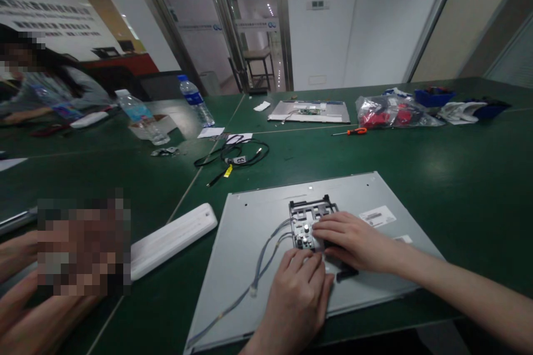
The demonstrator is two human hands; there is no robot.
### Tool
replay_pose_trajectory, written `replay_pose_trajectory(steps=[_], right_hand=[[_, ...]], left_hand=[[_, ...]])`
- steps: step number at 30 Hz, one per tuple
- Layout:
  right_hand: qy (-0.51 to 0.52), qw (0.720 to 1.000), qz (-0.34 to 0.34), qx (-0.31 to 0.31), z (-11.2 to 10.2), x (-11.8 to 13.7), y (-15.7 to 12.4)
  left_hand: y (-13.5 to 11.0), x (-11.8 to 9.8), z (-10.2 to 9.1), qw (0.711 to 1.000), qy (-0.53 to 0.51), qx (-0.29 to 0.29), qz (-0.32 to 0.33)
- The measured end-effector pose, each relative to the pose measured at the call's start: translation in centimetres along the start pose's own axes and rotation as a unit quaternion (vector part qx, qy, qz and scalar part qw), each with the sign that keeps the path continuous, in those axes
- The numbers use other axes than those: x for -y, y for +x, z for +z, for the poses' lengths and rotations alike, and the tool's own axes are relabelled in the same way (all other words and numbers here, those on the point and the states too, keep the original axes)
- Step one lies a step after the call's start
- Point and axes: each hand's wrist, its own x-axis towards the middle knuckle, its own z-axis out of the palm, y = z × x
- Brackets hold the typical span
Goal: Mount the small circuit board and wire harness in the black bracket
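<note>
A flat silver display panel (258,244) lies back side up on the table in front of me. Near its middle sits a black-framed metal bracket (306,222) with small round studs. My right hand (353,238) reaches over the bracket's right side, its fingers together and bent down onto it. At the lower edge of the bracket, the curled fingers of my left hand (297,285) press close to it; their tips are partly hidden. Grey cables (262,263) run from the bracket's left side across the panel, with a white connector on them.
To the left, another person's blurred hands (79,255) are beside a long white case (175,238). Beyond lie a black cable (237,155), water bottles (195,100), an orange screwdriver (353,131), a second panel (287,113) and a plastic bag (391,113).
</note>
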Motion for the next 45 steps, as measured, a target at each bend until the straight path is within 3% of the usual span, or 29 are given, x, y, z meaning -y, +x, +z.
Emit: replay_pose_trajectory(steps=[38,45], right_hand=[[0.012,1.000,-0.005,-0.003,-0.20,-0.11,-0.03],[0.008,1.000,-0.001,-0.006,-0.13,-0.09,-0.03]], left_hand=[[0.24,-0.22,-0.40,1.000,-0.005,0.017,0.001],[0.42,-0.23,-0.82,1.000,-0.004,-0.018,-0.020]])
